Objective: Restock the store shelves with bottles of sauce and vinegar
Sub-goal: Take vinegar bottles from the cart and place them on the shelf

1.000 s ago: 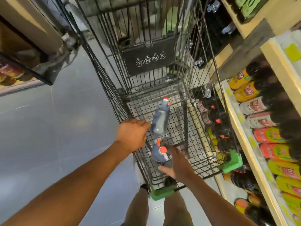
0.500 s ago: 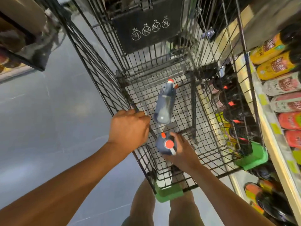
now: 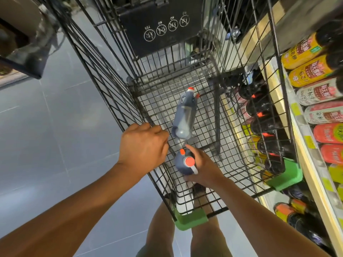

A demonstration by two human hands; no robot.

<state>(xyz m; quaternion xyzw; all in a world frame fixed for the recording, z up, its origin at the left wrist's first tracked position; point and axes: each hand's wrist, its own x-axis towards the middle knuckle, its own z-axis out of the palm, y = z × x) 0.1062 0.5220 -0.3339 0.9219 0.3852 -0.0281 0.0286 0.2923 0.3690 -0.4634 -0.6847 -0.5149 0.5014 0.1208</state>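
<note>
right hand (image 3: 202, 168) gripped upright bottle (image 3: 185, 162) at cart (image 3: 241, 101) near end, as 0.5 s earlier | left hand (image 3: 143, 147) curled over cart's left rim, unmoved | second bottle (image 3: 184, 115) lay on cart floor, same spot | shelf (image 3: 300, 138) bottles at right

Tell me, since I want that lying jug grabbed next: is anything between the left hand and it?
Nothing visible blocks it. The left hand grips the cart's rim, and the lying jug rests just beyond on the mesh floor. The right hand holds the other jug.
</note>
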